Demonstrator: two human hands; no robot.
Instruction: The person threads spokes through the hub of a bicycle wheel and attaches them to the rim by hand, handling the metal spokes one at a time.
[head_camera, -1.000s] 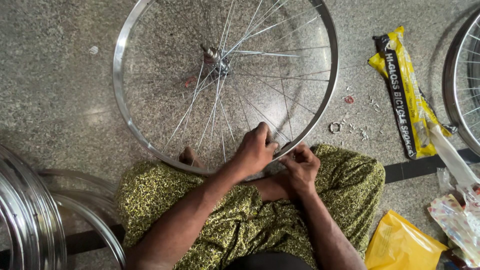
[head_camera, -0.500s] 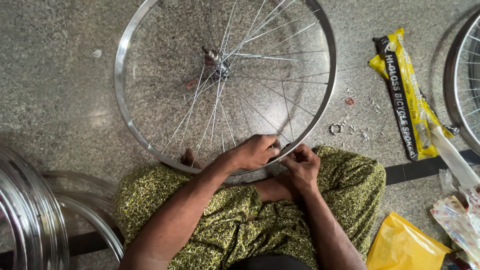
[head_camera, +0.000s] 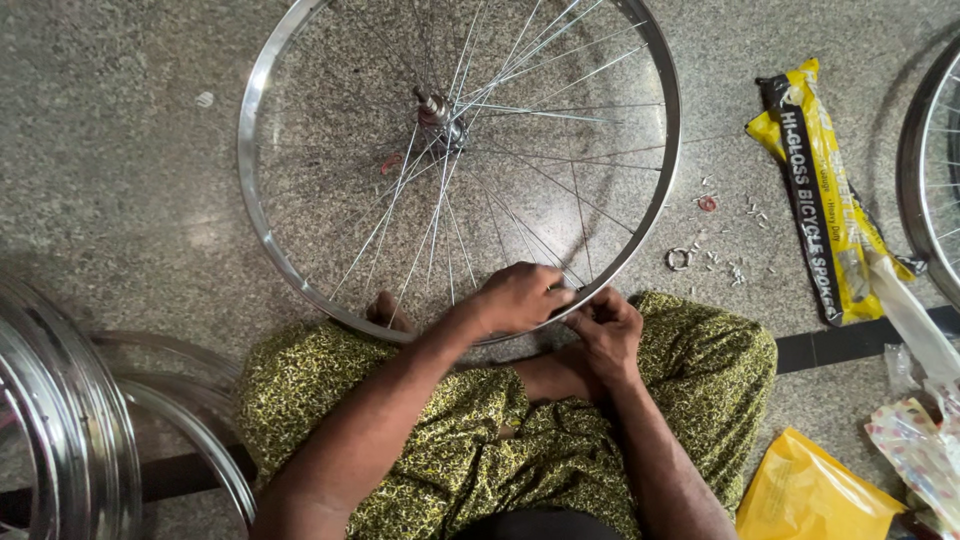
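I'm sitting on a speckled grey stone floor, polished enough that overhead light leaves soft pale patches on it. A dark strip runs across the floor near me, left to right. Stacked shiny rims sit at my near left, a yellow packet lies at the right, and a yellow bag at near right.
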